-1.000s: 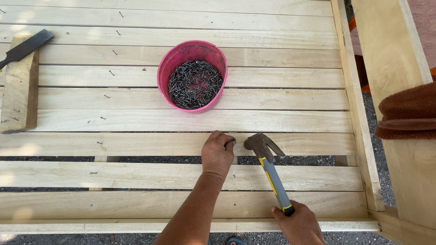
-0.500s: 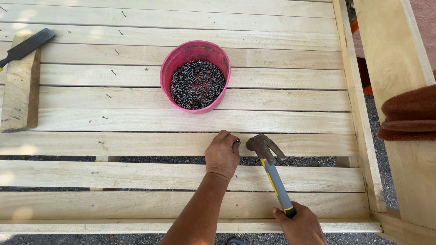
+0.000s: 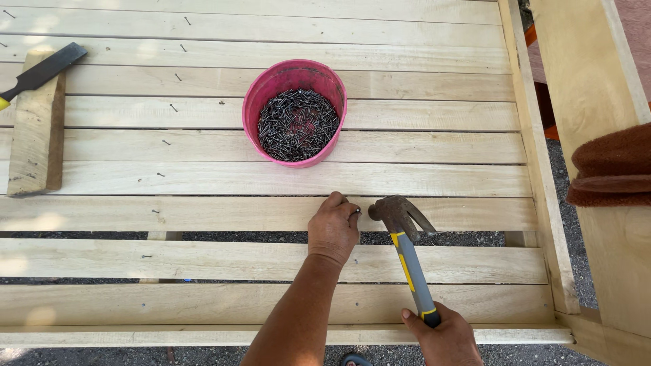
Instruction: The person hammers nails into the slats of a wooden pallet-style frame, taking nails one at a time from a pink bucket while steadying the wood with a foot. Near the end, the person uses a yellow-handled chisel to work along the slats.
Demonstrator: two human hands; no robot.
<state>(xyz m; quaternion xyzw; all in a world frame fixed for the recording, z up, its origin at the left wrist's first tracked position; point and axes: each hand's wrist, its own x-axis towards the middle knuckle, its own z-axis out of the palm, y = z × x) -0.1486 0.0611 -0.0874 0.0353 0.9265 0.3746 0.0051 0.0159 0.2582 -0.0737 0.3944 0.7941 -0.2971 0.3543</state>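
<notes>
My left hand [image 3: 333, 228] rests on a pale wooden slat [image 3: 203, 213] and pinches a small nail [image 3: 355, 211] upright between finger and thumb. My right hand [image 3: 444, 337] grips the grey and yellow handle of a claw hammer [image 3: 405, 251]. The rusty hammer head hangs just right of the nail, a little apart from it. Above my left hand stands a pink bucket [image 3: 295, 112] filled with dark nails.
The slats form a frame with gaps showing gravel below. A short wooden block [image 3: 37, 129] lies at the left with a dark chisel [image 3: 42, 71] across it. Loose nails dot the upper slats. A thick post [image 3: 597, 102] and a brown cloth [image 3: 614, 166] stand at right.
The hammer head has stayed close beside the nail, shifting only slightly. My left hand keeps its hold on the nail at the same slat.
</notes>
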